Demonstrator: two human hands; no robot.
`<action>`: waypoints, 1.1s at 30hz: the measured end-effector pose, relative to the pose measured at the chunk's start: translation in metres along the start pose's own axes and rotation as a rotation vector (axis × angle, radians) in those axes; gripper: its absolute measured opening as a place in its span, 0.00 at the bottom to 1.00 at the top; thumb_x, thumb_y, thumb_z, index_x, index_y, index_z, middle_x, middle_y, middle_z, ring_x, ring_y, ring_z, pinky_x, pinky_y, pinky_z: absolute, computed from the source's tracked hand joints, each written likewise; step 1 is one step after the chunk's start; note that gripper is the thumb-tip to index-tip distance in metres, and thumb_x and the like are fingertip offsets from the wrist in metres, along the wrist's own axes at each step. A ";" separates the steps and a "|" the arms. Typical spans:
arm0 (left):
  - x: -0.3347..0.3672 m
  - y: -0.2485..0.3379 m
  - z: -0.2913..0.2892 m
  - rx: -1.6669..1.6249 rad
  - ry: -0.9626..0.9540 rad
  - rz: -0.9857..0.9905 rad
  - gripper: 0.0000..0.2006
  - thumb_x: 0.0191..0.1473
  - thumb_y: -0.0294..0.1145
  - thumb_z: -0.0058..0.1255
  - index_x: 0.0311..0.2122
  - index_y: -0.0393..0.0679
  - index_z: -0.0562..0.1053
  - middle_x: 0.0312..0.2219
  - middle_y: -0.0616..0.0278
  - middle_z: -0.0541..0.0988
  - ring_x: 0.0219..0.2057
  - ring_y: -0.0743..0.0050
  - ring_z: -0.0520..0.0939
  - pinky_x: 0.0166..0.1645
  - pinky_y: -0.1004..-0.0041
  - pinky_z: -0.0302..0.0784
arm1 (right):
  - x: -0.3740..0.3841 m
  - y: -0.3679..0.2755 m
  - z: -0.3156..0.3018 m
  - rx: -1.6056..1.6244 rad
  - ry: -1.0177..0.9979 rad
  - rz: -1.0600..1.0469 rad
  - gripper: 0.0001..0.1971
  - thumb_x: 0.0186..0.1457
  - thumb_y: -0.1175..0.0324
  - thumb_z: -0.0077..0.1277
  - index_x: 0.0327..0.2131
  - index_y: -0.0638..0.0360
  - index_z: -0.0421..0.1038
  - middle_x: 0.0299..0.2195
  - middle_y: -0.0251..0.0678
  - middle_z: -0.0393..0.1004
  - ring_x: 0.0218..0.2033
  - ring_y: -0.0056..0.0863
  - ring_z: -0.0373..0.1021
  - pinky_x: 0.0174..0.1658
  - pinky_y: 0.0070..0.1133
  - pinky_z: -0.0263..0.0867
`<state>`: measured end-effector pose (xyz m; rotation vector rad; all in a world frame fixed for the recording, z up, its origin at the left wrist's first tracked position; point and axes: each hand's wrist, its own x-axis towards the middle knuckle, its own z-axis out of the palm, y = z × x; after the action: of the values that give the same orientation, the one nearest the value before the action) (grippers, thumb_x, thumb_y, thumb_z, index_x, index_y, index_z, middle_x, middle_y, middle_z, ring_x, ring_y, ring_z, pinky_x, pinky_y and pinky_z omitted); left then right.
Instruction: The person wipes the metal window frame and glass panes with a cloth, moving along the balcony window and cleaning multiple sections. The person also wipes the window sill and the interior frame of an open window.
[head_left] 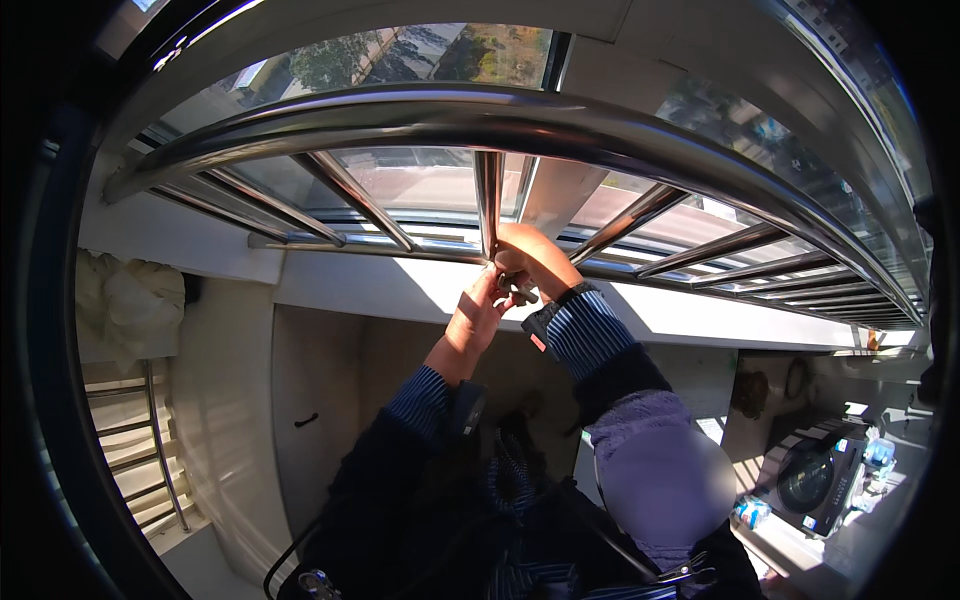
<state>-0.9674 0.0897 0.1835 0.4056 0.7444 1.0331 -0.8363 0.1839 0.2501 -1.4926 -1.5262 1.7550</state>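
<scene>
My left hand (483,305) and my right hand (533,258) meet at the foot of a shiny upright bar (488,195) of the metal railing (420,118). The left fingers are closed on a small dark metallic piece (518,291), too small and shaded to name. Bent over from the right, my right hand has its fingers curled around the bar's lower end, touching or very near that same piece. Its fingertips are partly hidden, so what they grip does not show. A white sill (390,290) runs just below both hands.
Window glass (370,185) stands behind the railing. Below the sill are cabinet doors with a dark handle (307,420). A front-loading washing machine (808,478) is at lower right, cream cloth (130,300) at left. A fuzzy lavender thing (640,420), partly blurred, is by my right arm.
</scene>
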 end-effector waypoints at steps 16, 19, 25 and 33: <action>-0.003 -0.018 -0.004 -0.005 0.111 -0.100 0.23 0.66 0.57 0.42 0.59 0.57 0.67 0.53 0.69 0.72 0.55 0.73 0.69 0.57 0.57 0.67 | -0.002 0.034 0.017 -0.891 0.213 -0.233 0.09 0.51 0.68 0.55 0.38 0.53 0.74 0.40 0.44 0.74 0.37 0.49 0.75 0.38 0.38 0.73; -0.003 -0.022 -0.007 -0.071 0.084 -0.099 0.25 0.65 0.58 0.43 0.59 0.55 0.67 0.54 0.67 0.71 0.55 0.72 0.69 0.56 0.59 0.67 | -0.011 0.036 0.025 -0.887 0.298 -0.149 0.17 0.55 0.59 0.54 0.49 0.47 0.72 0.48 0.47 0.74 0.40 0.50 0.76 0.42 0.38 0.73; -0.013 -0.033 -0.005 0.176 0.043 0.113 0.30 0.69 0.57 0.34 0.64 0.43 0.63 0.56 0.62 0.70 0.56 0.73 0.70 0.60 0.70 0.65 | -0.058 0.073 0.071 -0.806 0.603 -0.369 0.23 0.64 0.67 0.46 0.61 0.52 0.62 0.66 0.47 0.57 0.47 0.44 0.76 0.43 0.30 0.78; -0.082 -0.002 -0.029 0.359 0.389 0.152 0.14 0.67 0.36 0.48 0.51 0.37 0.73 0.44 0.63 0.79 0.43 0.80 0.78 0.47 0.75 0.75 | -0.088 0.061 0.113 -0.284 0.179 -0.450 0.35 0.55 0.76 0.51 0.67 0.47 0.55 0.67 0.59 0.48 0.58 0.59 0.64 0.56 0.38 0.68</action>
<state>-1.0120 0.0150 0.1914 0.5842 1.2735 1.1381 -0.8807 0.0382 0.2197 -1.2539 -1.8907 1.1583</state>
